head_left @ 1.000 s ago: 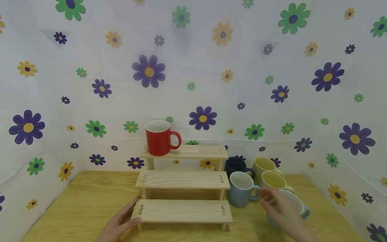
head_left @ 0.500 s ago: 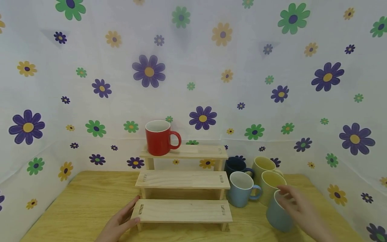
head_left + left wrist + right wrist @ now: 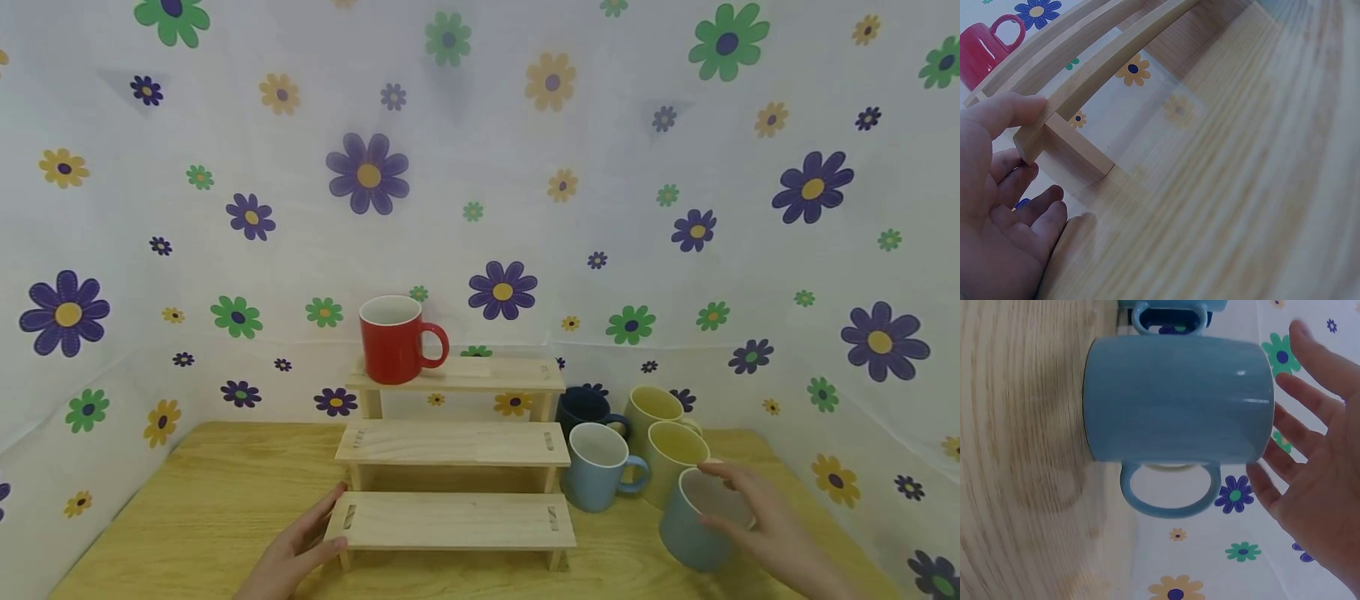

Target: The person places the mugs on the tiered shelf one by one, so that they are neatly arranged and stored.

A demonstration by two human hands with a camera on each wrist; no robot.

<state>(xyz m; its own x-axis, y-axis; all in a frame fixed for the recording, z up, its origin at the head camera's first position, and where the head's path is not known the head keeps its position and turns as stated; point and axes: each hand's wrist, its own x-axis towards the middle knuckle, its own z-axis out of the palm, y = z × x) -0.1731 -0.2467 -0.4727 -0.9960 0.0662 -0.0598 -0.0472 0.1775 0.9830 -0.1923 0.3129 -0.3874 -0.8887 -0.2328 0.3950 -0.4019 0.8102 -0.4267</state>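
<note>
My left hand (image 3: 292, 546) holds the left end of the lowest step of a three-tier wooden stand (image 3: 450, 521). In the left wrist view its thumb lies on top of the board (image 3: 1116, 59) and a fingertip meets the board's end from below. My right hand (image 3: 772, 525) is at the rim of the nearest light blue mug (image 3: 686, 533), fingers spread and loosely bent. From the right wrist, that mug shows upright on the table, handle towards the camera, with the fingers beyond its rim. A red mug (image 3: 392, 350) stands at the left of the top step.
Right of the stand are another light blue mug (image 3: 592, 479), a dark blue mug (image 3: 581, 408) and two yellow mugs, one in front (image 3: 667, 475) and one behind (image 3: 648, 408). A flower-print cloth (image 3: 480, 142) surrounds the wooden table (image 3: 187, 500).
My right hand has moved to the right across the near light blue mug, whose handle was visible on the right and is now hidden in the head view. The left hand has stayed put.
</note>
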